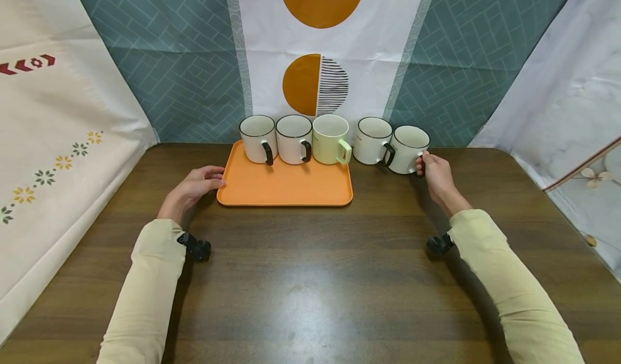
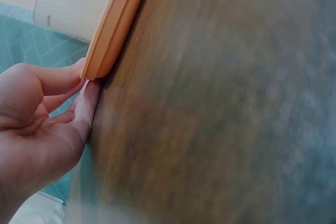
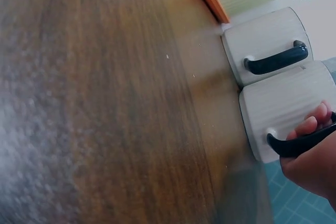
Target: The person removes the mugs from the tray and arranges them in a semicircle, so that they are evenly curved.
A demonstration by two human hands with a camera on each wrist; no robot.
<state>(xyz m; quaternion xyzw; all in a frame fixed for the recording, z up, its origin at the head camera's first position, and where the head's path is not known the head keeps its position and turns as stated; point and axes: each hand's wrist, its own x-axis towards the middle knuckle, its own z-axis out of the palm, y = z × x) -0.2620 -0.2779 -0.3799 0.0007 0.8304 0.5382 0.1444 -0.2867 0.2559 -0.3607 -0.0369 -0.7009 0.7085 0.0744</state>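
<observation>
Your left hand is pinching the tray by its rim at nine o'clock, fingers partly hiding one another in the left wrist view. Your right hand is gripping the end mug, which is standing at three o'clock from the tray, and is covering most of the handle in the head view. Another mug is standing between that mug and the tray. Two white mugs and a green mug are standing on the tray from eleven to two o'clock, hiding its far edge.
</observation>
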